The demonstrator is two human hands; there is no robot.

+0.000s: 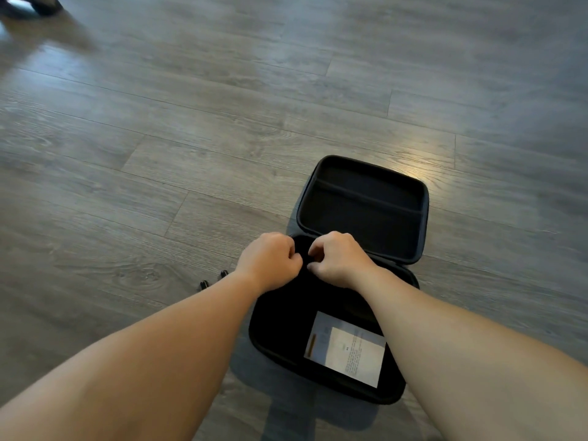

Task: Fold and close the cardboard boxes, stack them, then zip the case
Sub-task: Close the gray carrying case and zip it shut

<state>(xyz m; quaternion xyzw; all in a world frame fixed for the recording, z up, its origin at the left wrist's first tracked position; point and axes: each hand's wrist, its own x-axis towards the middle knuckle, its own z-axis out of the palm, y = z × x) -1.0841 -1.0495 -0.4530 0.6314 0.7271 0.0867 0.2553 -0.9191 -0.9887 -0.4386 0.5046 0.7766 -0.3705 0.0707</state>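
1. The left hand (270, 261) and the right hand (337, 259) hover close together over the far inner edge of the black case (280, 329), knuckles up, the 2 hands nearly touching.
2. Both hands have their fingers curled under. What they pinch, if anything, cannot be told: the space beneath the fingertips is black against the black lining.
3. The case lies open on the grey wood floor (159, 154). Its base sits directly under and behind the hands, toward the person; its lid (362, 208) lies flat just beyond the hands, hinged to the base, with a strap or divider across its interior.
4. Inside the base, nearer the person than the hands and under the right forearm, lies a white printed sheet (346, 348) with a darker edge on its left.
5. Left of the left wrist, on the floor just outside the case, sit 2 small dark objects (213, 279), too small to identify.
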